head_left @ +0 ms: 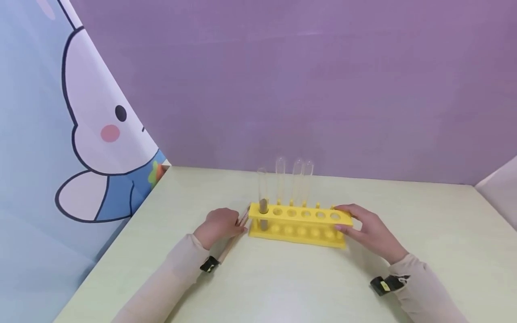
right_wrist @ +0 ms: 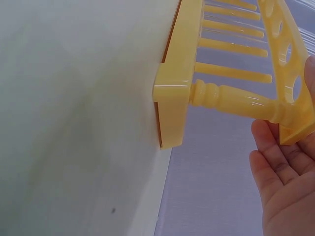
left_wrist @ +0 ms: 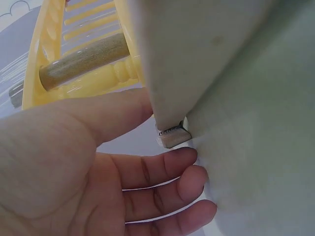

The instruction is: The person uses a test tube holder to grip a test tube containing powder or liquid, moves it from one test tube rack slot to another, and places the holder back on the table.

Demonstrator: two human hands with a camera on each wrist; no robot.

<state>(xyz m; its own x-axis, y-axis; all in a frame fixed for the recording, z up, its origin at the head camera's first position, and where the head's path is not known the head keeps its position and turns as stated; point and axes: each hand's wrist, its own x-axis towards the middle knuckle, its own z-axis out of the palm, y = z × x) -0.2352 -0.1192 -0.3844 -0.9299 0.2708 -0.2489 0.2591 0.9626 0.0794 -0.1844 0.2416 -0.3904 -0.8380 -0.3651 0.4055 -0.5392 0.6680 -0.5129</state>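
A yellow test tube rack (head_left: 299,215) stands on the table. Its leftmost hole holds a glass test tube (head_left: 263,206) with grey-brown contents in its lower part. Several clear test tubes (head_left: 280,179) are upside down on the back pegs. My right hand (head_left: 373,231) grips the rack's right end, thumb at the front and fingers behind; in the right wrist view, fingers touch the top plate's corner (right_wrist: 295,132). Left of the rack, my left hand (head_left: 221,225) pinches a wooden test tube clamp (head_left: 230,248) lying aslant. Its metal part (left_wrist: 172,130) shows near my fingers; my index finger is hidden.
The pale table (head_left: 282,287) runs back to a purple wall (head_left: 303,89). At the left hangs a blue cloth (head_left: 32,179) with a cartoon rabbit. Black wrist cameras (head_left: 383,285) sit at both cuffs.
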